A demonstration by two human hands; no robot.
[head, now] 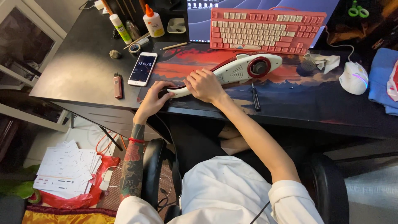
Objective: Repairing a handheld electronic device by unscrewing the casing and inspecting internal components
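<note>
Hands are seen from above at the front edge of a dark tabletop [83, 70], both set on a long white and red handheld device [236, 68] that lies slantwise across a red and dark desk mat [290, 89]. The left hand [154, 99] is curled around the narrow near end of the device, fingers bent over its tip, close to the edge of the mat. The right hand [205, 85] is laid on the device just beyond the left, fingers folded down over its upper side; whether a firm grip is kept there cannot be told. The round red-ringed part of the device is pointed away, toward a red and cream keyboard [265, 30] that is set just behind it. A dark screwdriver [255, 96] is placed on the mat just beside the right forearm. A smartphone [142, 68] with a lit screen is laid left of the mat, with a small pink lighter [118, 85] near it. Further back, a glue bottle [153, 23] with an orange cap is stood upright. A white mouse [353, 77] is found well apart to the right, beside a blue cloth [379, 81].
</note>
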